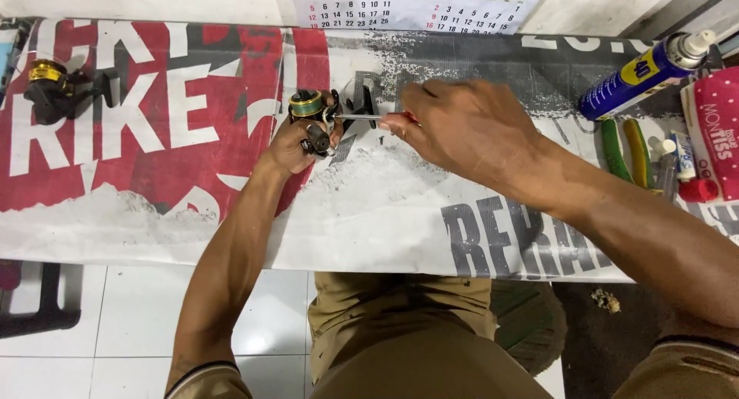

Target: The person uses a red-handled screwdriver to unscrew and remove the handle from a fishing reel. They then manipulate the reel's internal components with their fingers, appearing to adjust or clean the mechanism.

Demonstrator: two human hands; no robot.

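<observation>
My left hand point(291, 146) grips a small black fishing reel point(315, 118) with a gold and green spool, holding it just above the printed banner that covers the bench point(154, 176). My right hand point(469, 130) holds a thin screwdriver point(360, 116) with a red handle, its metal shaft pointing left into the side of the reel. The handle is mostly hidden inside my fingers. A black reel part point(360, 99) stands right behind the screwdriver shaft.
A second black and gold reel point(50, 87) lies at the far left of the bench. At the right are a blue and yellow spray can point(643, 74), green-handled pliers point(625, 149), small tubes point(673, 164) and a pink package point(712, 126). A calendar point(416, 5) hangs on the wall behind.
</observation>
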